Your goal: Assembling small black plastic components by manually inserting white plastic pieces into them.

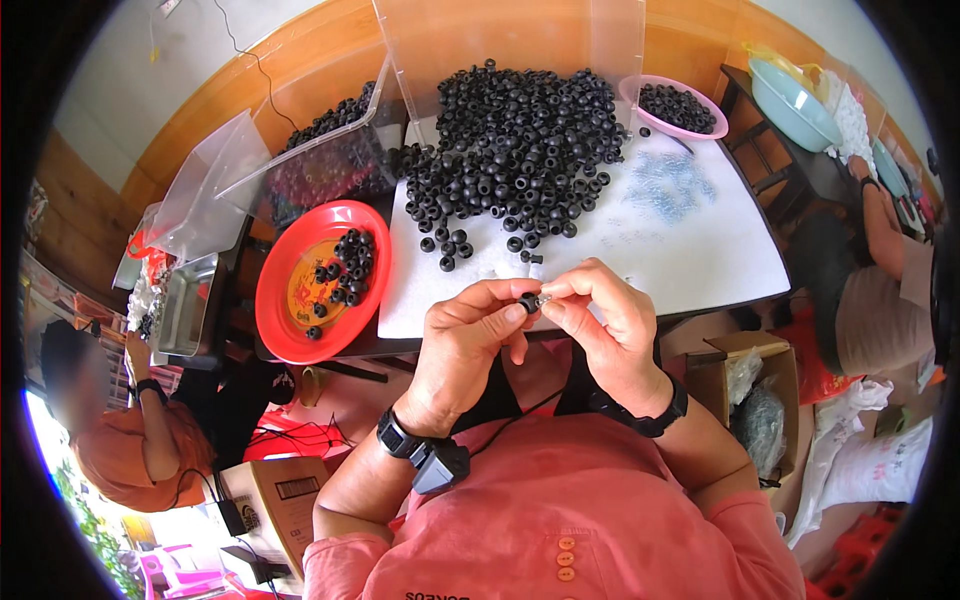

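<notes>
Over the near edge of the white-topped table, my left hand (455,335) pinches a small round black plastic piece (527,301) between thumb and fingertips. My right hand (610,325) meets it there, its thumb and forefinger closed on a tiny shiny piece (543,298) at the black piece's side. The fingertips partly cover both parts. Just beyond my hands, a large heap of black ball-shaped pieces with holes (530,130) spreads out from a clear plastic bin. A few loose ones lie closest to me, including a small black stem-like part (531,258).
At left stands a red plate (268,305) with several black pieces. Behind it is a clear bin (330,150) of more. Tiny silvery-blue pieces (670,188) lie at right, near a pink bowl (722,128). Co-workers sit left (150,440) and right (885,300); an open carton (705,385) is beside me.
</notes>
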